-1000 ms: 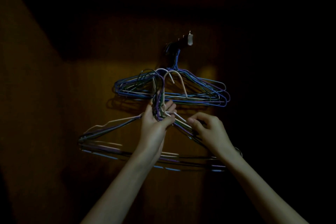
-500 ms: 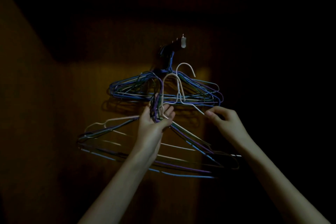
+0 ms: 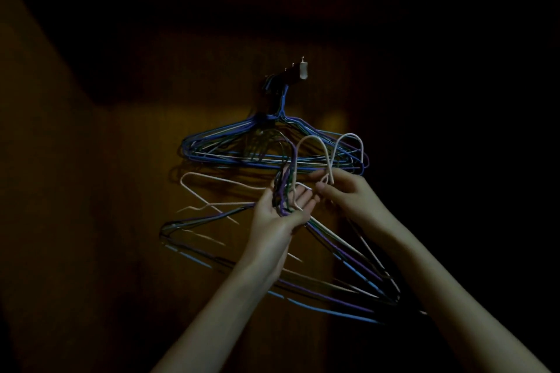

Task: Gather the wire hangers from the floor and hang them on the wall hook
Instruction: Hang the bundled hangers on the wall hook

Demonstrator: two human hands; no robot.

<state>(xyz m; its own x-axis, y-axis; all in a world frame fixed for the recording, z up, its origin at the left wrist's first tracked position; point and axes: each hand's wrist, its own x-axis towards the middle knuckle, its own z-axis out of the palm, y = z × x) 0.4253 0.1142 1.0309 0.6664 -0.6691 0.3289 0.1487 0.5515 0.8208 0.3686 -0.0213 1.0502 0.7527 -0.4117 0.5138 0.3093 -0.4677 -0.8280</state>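
Gripping: left hand (image 3: 283, 209) curls loosely round the necks of a bundle of wire hangers (image 3: 303, 275), palm up; right hand (image 3: 348, 194) pinches a white hanger neck (image 3: 330, 174). Hung hangers (image 3: 242, 151) crowd the wall hook (image 3: 303, 70) above, directly behind the raised hook ends; wooden wall (image 3: 106, 191) dim

A single head-worn camera looks forward and, it seems, slightly upward at a dim wooden wall (image 3: 91, 221), close in, forearms entering from the frame's bottom.
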